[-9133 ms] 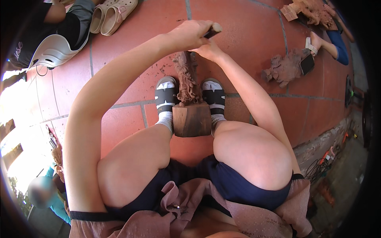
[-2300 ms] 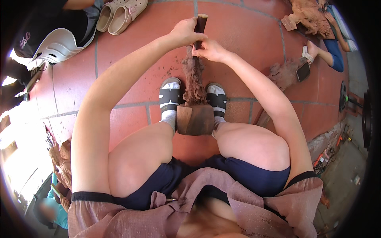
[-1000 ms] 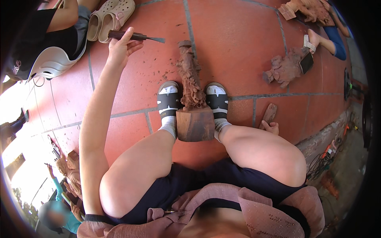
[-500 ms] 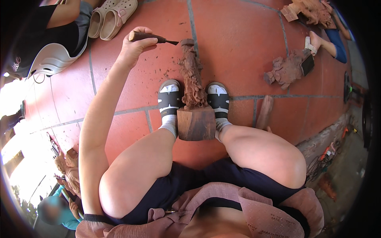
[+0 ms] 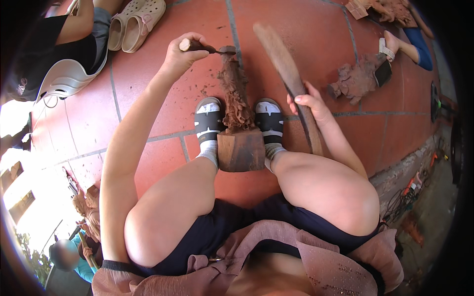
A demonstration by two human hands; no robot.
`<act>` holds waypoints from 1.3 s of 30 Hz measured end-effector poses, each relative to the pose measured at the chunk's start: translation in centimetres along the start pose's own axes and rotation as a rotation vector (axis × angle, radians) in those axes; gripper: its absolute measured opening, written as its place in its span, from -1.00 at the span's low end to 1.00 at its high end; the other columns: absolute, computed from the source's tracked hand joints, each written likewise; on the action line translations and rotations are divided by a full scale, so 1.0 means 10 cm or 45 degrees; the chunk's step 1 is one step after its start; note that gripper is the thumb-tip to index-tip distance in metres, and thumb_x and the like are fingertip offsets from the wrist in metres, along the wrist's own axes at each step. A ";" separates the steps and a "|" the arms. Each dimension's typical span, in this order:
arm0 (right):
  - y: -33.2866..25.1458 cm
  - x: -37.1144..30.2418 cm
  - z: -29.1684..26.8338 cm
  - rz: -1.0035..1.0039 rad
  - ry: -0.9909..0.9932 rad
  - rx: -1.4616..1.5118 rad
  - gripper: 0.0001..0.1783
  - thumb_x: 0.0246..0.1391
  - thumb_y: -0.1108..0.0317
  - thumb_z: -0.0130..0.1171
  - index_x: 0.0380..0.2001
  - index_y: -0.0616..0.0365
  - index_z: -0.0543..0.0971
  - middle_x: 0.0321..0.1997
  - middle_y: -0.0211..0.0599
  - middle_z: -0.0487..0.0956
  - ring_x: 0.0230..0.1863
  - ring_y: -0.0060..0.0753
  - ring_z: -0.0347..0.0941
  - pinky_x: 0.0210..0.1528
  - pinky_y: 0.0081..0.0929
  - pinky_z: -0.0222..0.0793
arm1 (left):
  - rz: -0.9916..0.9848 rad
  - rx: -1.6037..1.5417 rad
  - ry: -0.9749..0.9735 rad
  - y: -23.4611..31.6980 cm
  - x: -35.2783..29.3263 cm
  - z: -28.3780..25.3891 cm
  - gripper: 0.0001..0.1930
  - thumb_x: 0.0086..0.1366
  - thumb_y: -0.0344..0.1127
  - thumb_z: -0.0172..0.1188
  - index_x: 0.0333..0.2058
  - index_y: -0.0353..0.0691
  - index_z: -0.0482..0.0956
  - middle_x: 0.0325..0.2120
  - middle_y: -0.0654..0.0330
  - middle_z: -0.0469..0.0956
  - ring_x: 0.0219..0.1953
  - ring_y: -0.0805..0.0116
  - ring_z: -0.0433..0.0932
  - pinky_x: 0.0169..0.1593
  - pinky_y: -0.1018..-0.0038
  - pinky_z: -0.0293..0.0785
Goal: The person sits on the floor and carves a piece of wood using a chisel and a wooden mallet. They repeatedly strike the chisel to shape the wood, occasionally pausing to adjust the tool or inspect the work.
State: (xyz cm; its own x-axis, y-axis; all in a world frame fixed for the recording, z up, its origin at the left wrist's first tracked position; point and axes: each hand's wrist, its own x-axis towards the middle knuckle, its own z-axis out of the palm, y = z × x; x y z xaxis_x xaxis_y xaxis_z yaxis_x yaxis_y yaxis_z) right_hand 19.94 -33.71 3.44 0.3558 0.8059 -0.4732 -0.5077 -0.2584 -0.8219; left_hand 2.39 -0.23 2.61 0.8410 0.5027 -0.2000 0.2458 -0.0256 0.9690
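Note:
Between my feet lies a carved brown wooden figure (image 5: 232, 91), its squared block base (image 5: 241, 150) toward me and its narrow end pointing away. My left hand (image 5: 180, 58) is closed around the handle of a carving chisel (image 5: 198, 46). The chisel's blade meets the far end of the figure, beside a flat round knob. In my right hand (image 5: 312, 102) is a long wooden club-like mallet (image 5: 281, 56), gripped around its thinner part. The mallet's thick end is raised up and to the left, slightly blurred, to the right of the figure.
Wood chips are scattered on the red tiles (image 5: 163, 113). Another carving (image 5: 360, 79) lies to the right near a person's foot (image 5: 391, 44). At upper left are beige clogs (image 5: 136, 24) and a seated person (image 5: 54, 39). Cables (image 5: 397, 200) lie at lower right.
My right hand has come into view and lifted the mallet off the floor beside my right leg. My left hand has moved slightly right, bringing the chisel blade against the figure's far end.

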 end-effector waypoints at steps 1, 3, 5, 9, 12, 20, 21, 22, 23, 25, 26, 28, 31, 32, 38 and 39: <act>-0.15 0.02 0.10 -0.053 -0.044 0.023 -0.48 -0.08 0.31 0.21 -0.08 0.34 0.31 -0.41 -0.17 0.54 -0.50 -0.44 0.48 -0.44 -0.53 0.42 | 0.048 0.034 0.009 0.01 -0.01 0.02 -0.78 0.01 -0.56 0.32 -0.34 -0.19 0.55 -0.31 0.36 0.51 -0.24 0.54 0.46 -0.15 0.58 0.43; -0.44 0.07 0.28 -0.153 -0.143 0.068 -0.49 -0.11 0.30 0.25 -0.11 0.32 0.35 -0.41 -0.20 0.54 -0.48 -0.47 0.47 -0.40 -0.53 0.42 | 0.138 0.100 0.038 -0.03 -0.06 0.06 -0.80 0.03 -0.55 0.32 -0.35 -0.20 0.55 -0.31 0.36 0.50 -0.23 0.54 0.46 -0.14 0.57 0.43; -0.68 0.20 0.30 -0.010 -0.237 -0.301 -0.51 -0.18 0.28 0.26 -0.15 0.25 0.40 -0.42 -0.28 0.52 -0.45 -0.50 0.46 -0.35 -0.52 0.41 | 0.189 0.166 0.037 0.00 -0.09 0.10 -0.81 0.03 -0.53 0.33 -0.36 -0.23 0.54 -0.31 0.36 0.49 -0.22 0.53 0.46 -0.14 0.57 0.44; -1.20 0.34 0.58 -0.194 -0.196 -0.982 -0.51 -0.31 0.34 0.29 -0.21 0.22 0.44 -0.43 -0.41 0.50 -0.38 -0.51 0.44 -0.31 -0.47 0.38 | 0.355 0.374 0.048 0.07 -0.11 0.14 -0.78 -0.02 -0.57 0.30 -0.34 -0.24 0.57 -0.31 0.29 0.51 -0.23 0.44 0.56 -0.13 0.53 0.51; -1.43 0.56 0.63 -0.519 -0.267 -1.502 -0.43 -0.29 0.41 0.25 -0.08 0.18 0.40 -0.34 -0.33 0.56 -0.29 -0.36 0.49 -0.22 -0.41 0.39 | 0.227 0.177 0.040 -0.07 -0.06 0.12 -0.77 -0.01 -0.55 0.31 -0.32 -0.24 0.58 -0.22 0.25 0.54 -0.20 0.39 0.57 -0.09 0.49 0.51; -1.67 0.72 0.98 -0.740 -0.147 -2.270 -0.12 -0.21 0.55 0.18 0.27 -0.24 0.25 -0.10 -0.28 0.56 -0.11 -0.14 0.51 -0.12 -0.28 0.46 | 0.238 0.472 0.049 -0.13 0.06 0.11 -0.76 0.03 -0.53 0.33 -0.27 -0.25 0.58 -0.27 0.22 0.62 -0.23 0.44 0.58 -0.13 0.48 0.54; -1.68 0.72 1.01 -0.690 -0.103 -2.303 -0.13 -0.20 0.56 0.18 0.26 -0.25 0.26 -0.09 -0.28 0.56 -0.09 -0.13 0.51 -0.10 -0.27 0.46 | 0.156 0.398 0.005 -0.13 0.11 0.08 -0.76 0.03 -0.55 0.33 -0.27 -0.25 0.59 -0.31 0.23 0.63 -0.25 0.46 0.58 -0.14 0.49 0.54; -1.69 0.72 1.00 -0.816 -0.110 -2.211 -0.11 -0.21 0.52 0.19 0.28 -0.22 0.24 -0.17 -0.22 0.54 -0.15 -0.09 0.51 -0.12 -0.24 0.45 | 0.166 0.301 -0.011 -0.14 0.13 0.06 -0.75 0.01 -0.56 0.33 -0.28 -0.24 0.59 -0.32 0.24 0.63 -0.27 0.47 0.58 -0.15 0.49 0.54; -1.70 0.72 0.98 -0.935 -0.116 -2.118 -0.09 -0.22 0.48 0.20 0.30 -0.20 0.22 -0.25 -0.15 0.51 -0.21 -0.04 0.50 -0.14 -0.22 0.45 | 0.177 0.200 -0.029 -0.11 0.15 0.05 -0.74 0.00 -0.58 0.33 -0.28 -0.24 0.59 -0.34 0.25 0.62 -0.28 0.48 0.58 -0.15 0.50 0.54; -1.71 0.73 0.97 -0.991 -0.105 -2.072 -0.08 -0.24 0.45 0.21 0.31 -0.16 0.20 -0.32 -0.10 0.49 -0.26 0.00 0.49 -0.15 -0.18 0.44 | 0.149 0.149 -0.013 -0.07 0.16 0.07 -0.74 -0.04 -0.61 0.33 -0.33 -0.23 0.58 -0.41 0.31 0.59 -0.32 0.51 0.56 -0.16 0.53 0.53; -1.72 0.74 0.99 -0.936 -0.089 -2.119 -0.08 -0.24 0.45 0.21 0.30 -0.16 0.21 -0.32 -0.11 0.50 -0.25 0.00 0.50 -0.14 -0.17 0.44 | 0.178 0.119 -0.029 -0.08 0.17 0.05 -0.75 -0.05 -0.61 0.33 -0.34 -0.23 0.58 -0.42 0.32 0.58 -0.33 0.51 0.55 -0.16 0.54 0.52; -1.73 0.75 1.03 -0.836 -0.060 -2.230 -0.08 -0.25 0.44 0.21 0.30 -0.15 0.21 -0.32 -0.12 0.50 -0.24 -0.01 0.50 -0.13 -0.15 0.44 | 0.237 0.059 -0.061 -0.12 0.22 0.00 -0.75 -0.05 -0.61 0.33 -0.36 -0.24 0.57 -0.44 0.34 0.57 -0.35 0.52 0.53 -0.18 0.55 0.52; -1.72 0.78 1.08 -0.843 -0.064 -2.174 -0.07 -0.25 0.45 0.20 0.31 -0.15 0.19 -0.31 -0.12 0.51 -0.23 -0.02 0.51 -0.13 -0.14 0.44 | 0.280 0.168 0.029 -0.09 0.25 -0.01 -0.75 -0.07 -0.60 0.35 -0.37 -0.23 0.57 -0.44 0.33 0.57 -0.34 0.51 0.53 -0.18 0.54 0.51; -1.69 0.78 1.07 -0.939 -0.107 -1.980 -0.07 -0.25 0.45 0.20 0.31 -0.15 0.19 -0.27 -0.10 0.53 -0.21 -0.01 0.51 -0.12 -0.14 0.44 | 0.263 0.162 0.011 -0.10 0.26 -0.01 -0.75 -0.07 -0.59 0.36 -0.37 -0.22 0.57 -0.43 0.33 0.57 -0.33 0.51 0.54 -0.18 0.54 0.50; -1.82 0.77 1.27 -0.605 -0.158 -2.270 -0.06 -0.27 0.49 0.16 0.31 -0.09 0.17 0.01 0.02 0.51 -0.04 0.07 0.48 0.02 -0.19 0.41 | 0.152 -0.013 -0.010 -0.16 0.28 -0.06 -0.73 -0.10 -0.59 0.37 -0.38 -0.18 0.56 -0.43 0.37 0.55 -0.31 0.54 0.51 -0.19 0.56 0.48; -1.86 0.76 1.33 -0.434 -0.144 -2.422 -0.06 -0.28 0.50 0.15 0.31 -0.08 0.17 0.06 0.03 0.50 -0.01 0.07 0.47 0.05 -0.20 0.40 | 0.177 -0.012 0.016 -0.19 0.27 -0.06 -0.73 -0.11 -0.59 0.37 -0.38 -0.18 0.56 -0.44 0.37 0.55 -0.31 0.55 0.51 -0.20 0.56 0.48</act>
State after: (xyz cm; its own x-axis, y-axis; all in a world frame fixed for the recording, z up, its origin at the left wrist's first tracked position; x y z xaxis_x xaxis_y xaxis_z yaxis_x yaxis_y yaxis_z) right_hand 21.61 -15.72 19.33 0.1563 0.9447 -0.2882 0.9743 -0.1953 -0.1120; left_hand 3.87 1.69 0.29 0.8603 0.5059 -0.0622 0.1228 -0.0873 0.9886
